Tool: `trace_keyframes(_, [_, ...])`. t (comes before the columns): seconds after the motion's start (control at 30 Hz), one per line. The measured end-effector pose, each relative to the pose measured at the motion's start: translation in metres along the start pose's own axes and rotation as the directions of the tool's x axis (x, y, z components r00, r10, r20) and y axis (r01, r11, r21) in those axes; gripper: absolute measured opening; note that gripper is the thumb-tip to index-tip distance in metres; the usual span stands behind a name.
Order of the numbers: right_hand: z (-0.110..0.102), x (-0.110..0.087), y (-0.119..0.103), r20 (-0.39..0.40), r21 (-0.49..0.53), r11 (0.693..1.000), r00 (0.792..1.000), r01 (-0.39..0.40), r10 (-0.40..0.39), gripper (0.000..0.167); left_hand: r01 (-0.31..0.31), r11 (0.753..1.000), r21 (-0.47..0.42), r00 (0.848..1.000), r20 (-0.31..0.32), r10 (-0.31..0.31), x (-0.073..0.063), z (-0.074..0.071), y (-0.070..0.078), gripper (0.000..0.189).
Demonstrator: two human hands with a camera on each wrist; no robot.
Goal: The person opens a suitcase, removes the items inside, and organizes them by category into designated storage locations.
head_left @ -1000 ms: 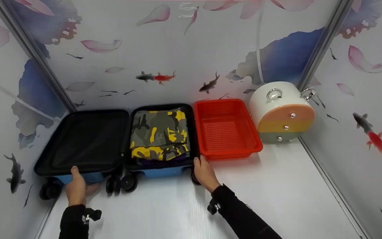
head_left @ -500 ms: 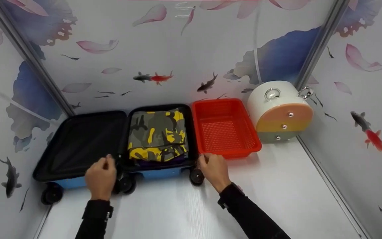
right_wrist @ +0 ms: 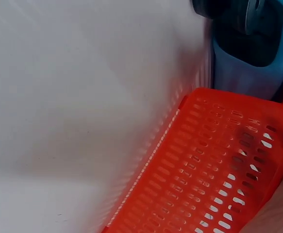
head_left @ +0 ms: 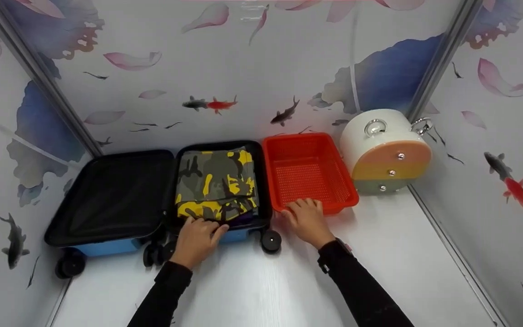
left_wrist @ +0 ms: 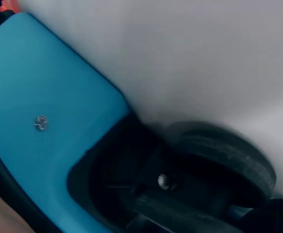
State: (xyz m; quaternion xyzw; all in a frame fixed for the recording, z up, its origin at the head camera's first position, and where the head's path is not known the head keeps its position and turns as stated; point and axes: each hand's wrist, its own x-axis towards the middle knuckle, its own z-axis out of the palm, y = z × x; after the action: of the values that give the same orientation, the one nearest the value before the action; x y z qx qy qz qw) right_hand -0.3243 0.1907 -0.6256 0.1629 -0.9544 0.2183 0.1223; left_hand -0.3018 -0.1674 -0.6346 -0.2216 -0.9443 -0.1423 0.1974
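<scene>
A suitcase lies spread out, its dark lid half (head_left: 116, 195) at left and its other half holding folded camouflage clothing (head_left: 216, 177) in grey, yellow and black. My left hand (head_left: 198, 240) rests on the front rim of the filled half, fingertips near the clothing. The left wrist view shows the blue shell (left_wrist: 44, 107) and a black caster wheel (left_wrist: 224, 155). Beside the suitcase stands a red perforated plastic basket (head_left: 307, 163). My right hand (head_left: 309, 222) has its fingers bent over the basket's front rim. In the right wrist view the hand's edge shows along that rim.
A white rounded drawer box (head_left: 375, 145) with orange, yellow and green fronts and silver rings stands right of the basket. Printed panels (head_left: 252, 68) rise behind and at both sides. More casters (head_left: 270, 241) stick out from the suitcase's front.
My left hand has left the lid half's front edge and moved right to the filled half. My right hand has gone from the suitcase's front corner to the basket's front rim.
</scene>
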Motion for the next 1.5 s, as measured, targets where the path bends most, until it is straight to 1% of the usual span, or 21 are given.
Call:
trace_keyframes(0.07, [0.000, -0.001, 0.000, -0.013, 0.010, 1.000, 1.000, 0.014, -0.014, 0.034, -0.008, 1.000, -0.015, 1.000, 0.019, 0.009, -0.002, 0.000, -0.003, 0.046])
trace_keyframes(0.17, [0.000, -0.004, -0.002, -0.017, 0.009, 1.000, 1.000, 0.023, -0.023, 0.030, -0.021, 1.000, -0.022, 0.999, 0.039, 0.022, -0.004, -0.001, -0.007, 0.054])
trace_keyframes(0.3, [-0.001, -0.009, -0.007, -0.020, 0.008, 1.000, 1.000, 0.019, -0.019, 0.028, -0.028, 0.999, -0.020, 0.998, 0.049, 0.029, -0.007, -0.003, -0.009, 0.056])
trace_keyframes(0.4, [-0.002, -0.014, -0.009, -0.036, 0.009, 1.000, 0.999, 0.020, -0.019, 0.027, -0.022, 0.999, -0.026, 0.998, 0.055, 0.023, -0.009, -0.005, -0.007, 0.056])
trace_keyframes(0.5, [-0.003, -0.020, -0.012, -0.053, 0.004, 1.000, 0.998, 0.024, -0.024, 0.023, -0.005, 0.999, -0.034, 0.997, 0.079, 0.008, -0.013, -0.009, -0.004, 0.057])
trace_keyframes(0.63, [-0.002, -0.035, -0.018, -0.073, -0.023, 0.999, 0.997, 0.023, -0.025, 0.023, -0.004, 0.999, -0.049, 0.996, 0.092, 0.009, -0.025, -0.014, 0.000, 0.053])
trace_keyframes(0.73, [-0.003, -0.047, -0.022, -0.091, -0.043, 0.999, 0.995, 0.024, -0.028, 0.024, -0.023, 0.998, -0.051, 0.997, 0.076, 0.027, -0.034, -0.017, 0.003, 0.049])
trace_keyframes(0.87, [-0.003, -0.058, -0.028, -0.108, -0.047, 0.998, 0.993, 0.038, -0.043, 0.023, -0.031, 0.998, -0.056, 0.998, 0.056, 0.034, -0.043, -0.020, 0.007, 0.045])
trace_keyframes(1.03, [-0.003, -0.070, -0.034, -0.107, -0.058, 0.998, 0.993, 0.036, -0.042, 0.020, -0.028, 0.997, -0.072, 0.998, 0.058, 0.032, -0.054, -0.023, 0.009, 0.040])
trace_keyframes(1.17, [-0.005, -0.079, -0.039, -0.097, -0.062, 0.998, 0.995, 0.030, -0.036, 0.015, -0.025, 0.997, -0.076, 0.998, 0.060, 0.030, -0.060, -0.025, 0.011, 0.040])
trace_keyframes(1.27, [-0.008, -0.083, -0.042, -0.089, -0.057, 0.998, 0.995, 0.030, -0.035, 0.014, -0.019, 0.997, -0.071, 0.999, 0.048, 0.022, -0.063, -0.026, 0.013, 0.042])
trace_keyframes(1.37, [-0.011, -0.086, -0.044, -0.076, -0.040, 0.999, 0.996, 0.033, -0.036, 0.015, -0.018, 0.997, -0.071, 1.000, 0.023, 0.020, -0.066, -0.025, 0.014, 0.041])
trace_keyframes(1.5, [-0.014, -0.091, -0.046, -0.055, -0.014, 1.000, 0.998, 0.020, -0.021, 0.015, -0.022, 0.996, -0.088, 1.000, -0.019, 0.021, -0.069, -0.021, 0.017, 0.034])
